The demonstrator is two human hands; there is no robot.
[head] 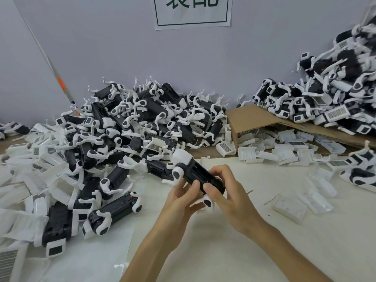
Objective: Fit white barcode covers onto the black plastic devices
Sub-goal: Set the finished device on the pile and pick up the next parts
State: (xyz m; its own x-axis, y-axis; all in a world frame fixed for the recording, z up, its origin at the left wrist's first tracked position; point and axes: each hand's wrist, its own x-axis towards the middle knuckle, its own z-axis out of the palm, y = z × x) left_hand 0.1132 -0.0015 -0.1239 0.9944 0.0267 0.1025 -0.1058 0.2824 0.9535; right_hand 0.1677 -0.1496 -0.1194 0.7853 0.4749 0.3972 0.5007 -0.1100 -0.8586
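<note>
Both hands hold one black plastic device [196, 174] above the white table, tilted with its far end up to the left. A white piece [181, 156] caps that far end, and white lever arms stick out of the body. My left hand [182, 197] grips the device from below with fingers curled around its near side. My right hand [225, 192] clasps its near end, thumb on top. Loose white barcode covers [289, 207] lie on the table to the right.
A large heap of black devices [142, 123] with white parts fills the left and middle back. Another heap [333, 98] rises at the right on a cardboard sheet [248, 117]. More white covers [274, 147] lie under the cardboard. A paper sign [192, 11] hangs on the wall.
</note>
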